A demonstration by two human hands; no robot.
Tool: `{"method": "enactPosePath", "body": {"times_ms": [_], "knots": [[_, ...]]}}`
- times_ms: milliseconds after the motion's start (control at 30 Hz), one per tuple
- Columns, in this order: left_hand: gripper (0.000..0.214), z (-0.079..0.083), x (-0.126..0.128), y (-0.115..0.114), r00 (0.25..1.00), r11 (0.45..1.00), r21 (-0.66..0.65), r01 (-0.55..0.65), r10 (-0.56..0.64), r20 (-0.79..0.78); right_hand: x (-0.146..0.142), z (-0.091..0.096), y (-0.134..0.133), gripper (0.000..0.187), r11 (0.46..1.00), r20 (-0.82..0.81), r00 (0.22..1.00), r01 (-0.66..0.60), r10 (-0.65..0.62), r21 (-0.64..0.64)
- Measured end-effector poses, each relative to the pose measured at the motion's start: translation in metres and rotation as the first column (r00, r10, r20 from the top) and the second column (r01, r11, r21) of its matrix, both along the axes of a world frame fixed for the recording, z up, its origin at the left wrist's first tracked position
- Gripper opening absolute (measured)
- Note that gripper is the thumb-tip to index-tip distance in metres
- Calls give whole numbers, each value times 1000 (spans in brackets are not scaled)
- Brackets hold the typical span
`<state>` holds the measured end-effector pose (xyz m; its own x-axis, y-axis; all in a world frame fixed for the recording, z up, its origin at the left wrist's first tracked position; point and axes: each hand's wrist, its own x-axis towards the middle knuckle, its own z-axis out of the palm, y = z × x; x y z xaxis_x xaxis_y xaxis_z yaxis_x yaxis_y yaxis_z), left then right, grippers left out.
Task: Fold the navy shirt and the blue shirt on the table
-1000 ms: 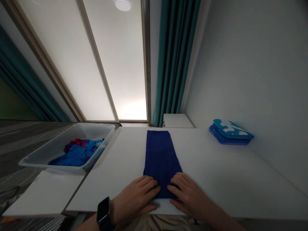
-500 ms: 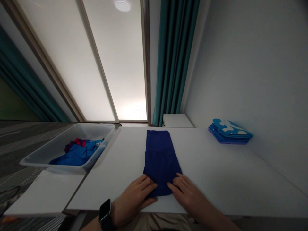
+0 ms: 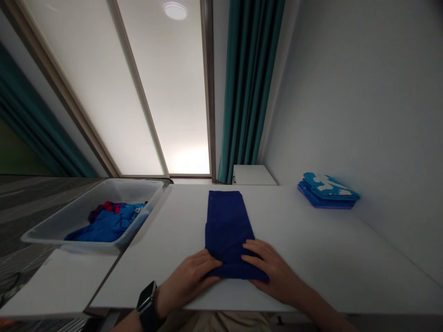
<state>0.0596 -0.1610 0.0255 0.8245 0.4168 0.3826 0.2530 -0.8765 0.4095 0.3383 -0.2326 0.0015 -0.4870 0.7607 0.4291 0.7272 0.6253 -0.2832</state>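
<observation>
A dark blue folded garment lies lengthwise on the white table, with a narrow band turned up along its near edge. At its near left corner, my left hand is closed on the cloth, fingers on top and thumb by the edge. My right hand holds the near right corner, its fingers reaching over the fabric and its thumb at the near edge. A dark smartwatch is on my left wrist. Whether the garment is trousers or a top cannot be made out.
To the left, a translucent plastic bin contains rumpled blue and red clothes. A stack of folded blue and purple clothes sits at the table's right, by the wall. Beyond the far edge stands a white cabinet.
My right hand has shifted slightly right and its fingers now reach further over the cloth. The garment's near edge has become a straighter, turned-up band. My left hand moved a little left.
</observation>
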Motion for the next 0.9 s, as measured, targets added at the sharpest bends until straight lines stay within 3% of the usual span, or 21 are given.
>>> {"method": "enactPosePath", "body": {"times_ms": [167, 333, 500, 667, 833, 900], "knots": [[29, 19, -7, 2, 999, 958, -285, 31, -22, 33, 6, 11, 5, 43, 969, -58, 990, -140, 131, -202], [55, 30, -17, 30, 986, 846, -532, 30, 61, 152, 0, 33, -3, 36, 925, -146, 988, -92, 40, -369], [58, 15, -18, 49, 997, 791, -612, 27, 21, 71, -4, 54, -2, 27, 871, -215, 973, -38, -79, -489], [65, -4, -24, 51, 990, 706, -702, 91, 13, 141, -1, 65, 15, 18, 818, -267, 944, 3, -191, -575], [71, -14, -30, 55, 980, 745, -662, 86, 58, 192, 12, 76, 54, 24, 764, -403, 876, -64, -266, -642], [74, -16, -25, 57, 977, 728, -684, 53, 104, 187, 17, 78, 76, 28, 747, -453, 826, -60, -335, -662]]}}
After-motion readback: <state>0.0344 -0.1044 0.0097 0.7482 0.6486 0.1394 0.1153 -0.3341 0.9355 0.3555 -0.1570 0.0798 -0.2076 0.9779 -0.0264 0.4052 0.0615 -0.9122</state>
